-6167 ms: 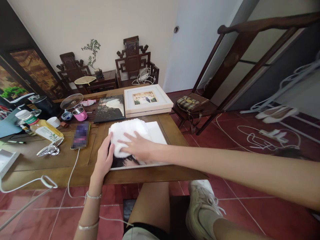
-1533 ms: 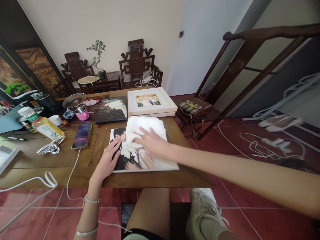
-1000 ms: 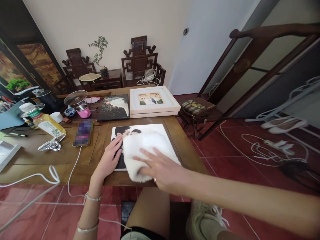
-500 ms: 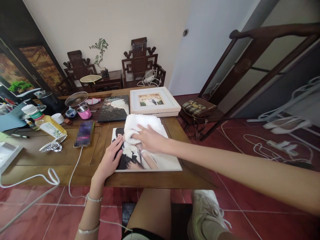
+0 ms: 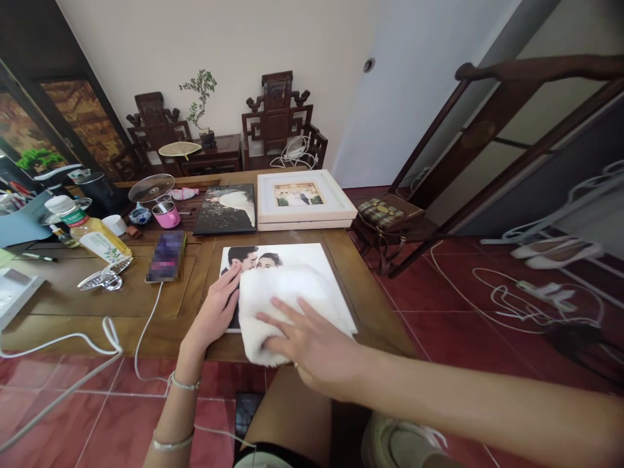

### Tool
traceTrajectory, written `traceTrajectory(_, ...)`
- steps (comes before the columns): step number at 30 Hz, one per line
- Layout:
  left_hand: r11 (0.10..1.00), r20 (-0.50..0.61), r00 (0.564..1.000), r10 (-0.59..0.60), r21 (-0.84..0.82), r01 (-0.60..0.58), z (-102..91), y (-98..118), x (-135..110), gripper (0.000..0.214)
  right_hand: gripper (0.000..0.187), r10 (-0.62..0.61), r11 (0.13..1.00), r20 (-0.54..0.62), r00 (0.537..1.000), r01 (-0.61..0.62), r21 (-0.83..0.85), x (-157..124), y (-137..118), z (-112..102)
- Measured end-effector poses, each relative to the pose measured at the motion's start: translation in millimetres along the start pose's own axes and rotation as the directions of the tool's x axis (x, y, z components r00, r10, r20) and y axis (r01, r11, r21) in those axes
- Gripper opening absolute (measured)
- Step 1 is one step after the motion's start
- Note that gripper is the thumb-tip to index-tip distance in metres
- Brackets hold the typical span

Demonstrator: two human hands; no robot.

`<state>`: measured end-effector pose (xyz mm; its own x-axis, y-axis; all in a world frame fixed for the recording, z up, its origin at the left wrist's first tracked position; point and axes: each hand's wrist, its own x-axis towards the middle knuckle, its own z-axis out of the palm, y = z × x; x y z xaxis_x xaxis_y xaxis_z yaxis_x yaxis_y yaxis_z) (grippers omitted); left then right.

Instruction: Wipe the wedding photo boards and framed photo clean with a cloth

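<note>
A photo panel of a couple lies flat near the table's front edge. My left hand rests on its left side, fingers stretched out and flat. Under my right hand is a folded, fluffy white cloth; the thumb is tucked into its fold and the fingers spread over its top. The cloth covers most of the panel's lower middle and hangs slightly past its near edge. Both heads in the picture show above the cloth.
Behind the panel lie a dark photo panel and white framed pictures. To the left are a phone with a cable, a hair claw clip, an oil-coloured bottle and a pink cup. A wooden chair stands right.
My right hand has drawn the cloth from the panel's upper part down to its near edge, uncovering the heads in the picture. My left hand has stayed on the left side.
</note>
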<state>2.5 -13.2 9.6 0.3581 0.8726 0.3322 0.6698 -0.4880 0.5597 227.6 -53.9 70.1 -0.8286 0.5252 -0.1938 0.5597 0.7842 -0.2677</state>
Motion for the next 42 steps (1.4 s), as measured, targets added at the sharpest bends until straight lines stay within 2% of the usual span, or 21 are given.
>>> traceTrajectory(5, 1.000, 0.009, 1.000, -0.006, 0.011, 0.006, -0.3, 1, 1, 0.045, 0.063, 0.016, 0.992, -0.136, 0.991, -0.033, -0.120, 30, 49, -12)
traceTrajectory(8, 1.000, 0.006, 1.000, -0.012, 0.003, 0.012, -1.3, 2, 1, 0.045, 0.052, 0.006, 0.989, -0.172, 0.985, -0.031, -0.143, 53, 77, -27)
traceTrajectory(11, 1.000, 0.005, 1.000, -0.006, -0.011, 0.006, -1.9, 2, 1, 0.045, 0.037, 0.041, 0.990, -0.159, 0.986, -0.061, -0.127, 72, 92, -39)
traceTrajectory(13, 1.000, 0.002, 1.000, -0.007, -0.015, 0.007, -1.6, 1, 1, 0.045, 0.034, 0.066, 0.988, -0.155, 0.986, -0.087, -0.128, 79, 93, -41)
traceTrajectory(16, 1.000, -0.001, 1.000, -0.013, -0.017, 0.013, -0.8, -1, 1, 0.046, 0.043, 0.067, 0.984, -0.174, 0.983, -0.093, -0.149, 75, 82, -36)
traceTrajectory(20, 1.000, 0.010, 1.000, -0.021, -0.017, 0.021, -0.6, -1, 2, 0.047, 0.062, 0.100, 0.981, -0.115, 0.988, -0.117, -0.154, 49, 46, -21)
traceTrajectory(24, 1.000, 0.021, 1.000, -0.020, -0.012, 0.020, -1.3, 1, 2, 0.046, 0.058, 0.057, 0.995, -0.010, 0.998, -0.057, -0.082, 14, 6, -8)
traceTrajectory(27, 1.000, 0.019, 0.999, -0.029, -0.004, 0.029, -1.6, 1, 1, 0.045, 0.057, 0.001, 1.000, 0.002, 1.000, -0.001, -0.024, -3, -8, -2)
traceTrajectory(29, 1.000, 0.020, 1.000, -0.024, 0.000, 0.024, -1.7, 1, 1, 0.045, 0.057, -0.012, 1.000, -0.023, 1.000, 0.012, -0.009, -5, -4, 0)
traceTrajectory(32, 1.000, 0.022, 1.000, -0.016, -0.001, 0.016, -1.8, 1, 2, 0.045, 0.059, 0.008, 0.999, -0.080, 0.997, -0.012, -0.039, 4, 16, -1)
traceTrajectory(38, 0.998, 0.004, 0.999, -0.042, -0.043, 0.042, -0.9, 0, 1, 0.045, 0.050, 0.143, 0.980, -0.202, 0.969, -0.167, -0.109, 39, 69, -18)
traceTrajectory(42, 0.993, -0.053, 0.997, -0.051, -0.111, 0.045, -3.0, 5, -1, 0.045, 0.042, 0.210, 0.966, -0.194, 0.958, -0.233, -0.108, 64, 75, -31)
